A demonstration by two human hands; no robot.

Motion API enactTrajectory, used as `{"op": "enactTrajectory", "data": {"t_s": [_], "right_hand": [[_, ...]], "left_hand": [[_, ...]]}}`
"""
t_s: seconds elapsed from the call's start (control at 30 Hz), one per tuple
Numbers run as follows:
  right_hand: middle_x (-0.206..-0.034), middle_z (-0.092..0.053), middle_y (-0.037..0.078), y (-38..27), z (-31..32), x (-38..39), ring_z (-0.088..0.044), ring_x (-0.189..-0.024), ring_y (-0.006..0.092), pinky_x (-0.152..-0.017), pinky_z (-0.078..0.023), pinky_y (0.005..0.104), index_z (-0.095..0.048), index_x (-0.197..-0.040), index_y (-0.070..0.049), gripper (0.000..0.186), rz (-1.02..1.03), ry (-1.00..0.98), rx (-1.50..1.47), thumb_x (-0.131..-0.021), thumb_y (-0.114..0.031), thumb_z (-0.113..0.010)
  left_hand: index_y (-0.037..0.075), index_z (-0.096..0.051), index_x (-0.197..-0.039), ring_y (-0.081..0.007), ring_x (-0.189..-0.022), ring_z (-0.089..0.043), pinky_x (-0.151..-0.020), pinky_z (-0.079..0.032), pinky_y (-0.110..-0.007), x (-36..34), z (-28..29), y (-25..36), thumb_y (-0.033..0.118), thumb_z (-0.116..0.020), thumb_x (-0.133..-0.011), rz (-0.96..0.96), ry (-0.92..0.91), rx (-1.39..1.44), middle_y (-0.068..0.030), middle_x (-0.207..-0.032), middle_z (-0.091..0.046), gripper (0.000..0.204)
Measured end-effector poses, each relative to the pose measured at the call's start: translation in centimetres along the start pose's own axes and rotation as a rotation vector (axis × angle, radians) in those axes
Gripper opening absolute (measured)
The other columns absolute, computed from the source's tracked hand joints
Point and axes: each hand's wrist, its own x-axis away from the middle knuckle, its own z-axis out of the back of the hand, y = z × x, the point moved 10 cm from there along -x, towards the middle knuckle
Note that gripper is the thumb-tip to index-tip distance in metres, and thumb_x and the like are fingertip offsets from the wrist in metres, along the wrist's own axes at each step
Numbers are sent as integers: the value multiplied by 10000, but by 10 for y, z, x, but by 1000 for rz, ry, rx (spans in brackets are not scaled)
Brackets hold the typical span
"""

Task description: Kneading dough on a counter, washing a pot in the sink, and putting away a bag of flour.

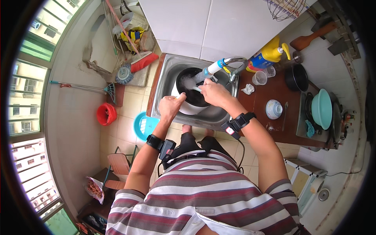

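In the metal sink [166, 68], a round pot [187, 75] with a dark inside and a pale outer wall stands under the running tap [214, 67]. Water from the tap's blue-and-white nozzle falls into it and froths. My left hand [171, 106] is closed at the pot's near left rim, fingers pinched there. Above the pot's right side, my right hand [214, 93] grips a small pale, thin object [194, 88], whose far end reaches into the frothy water. Its exact kind is hidden by the hand and the splashing.
Right of the sink, the brown counter [254, 117] holds a bowl [274, 109], clear cups [259, 78], crumpled tissue [248, 89], a yellow pump bottle [270, 55], a black pot [296, 78] and a turquoise basin [322, 109]. A blue basket [145, 125] and red bin [105, 114] stand on the floor.
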Motion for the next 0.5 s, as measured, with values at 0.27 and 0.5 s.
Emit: {"op": "enactTrajectory", "data": {"t_s": [0.27, 0.5], "right_hand": [[-1019, -588, 150, 13, 4, 6, -624, -901, 349, -797, -495, 442, -699, -1044, -80, 234, -94, -81, 142, -882, -166, -553], [-1075, -607, 146, 5, -1, 19, -617, -939, 359, -838, -492, 433, -683, -1081, -84, 261, 18, -210, -51, -877, -191, -561]], "left_hand": [[26, -705, -626, -235, -582, -663, -643, -518, -344, -1, 8, -8, 568, -613, -730, 14, -42, 35, -91, -532, -629, 560], [7, -676, -581, -191, -541, -643, -621, -508, -304, 0, 15, -7, 536, -615, -745, 96, -78, 72, -80, -503, -606, 557]]}}
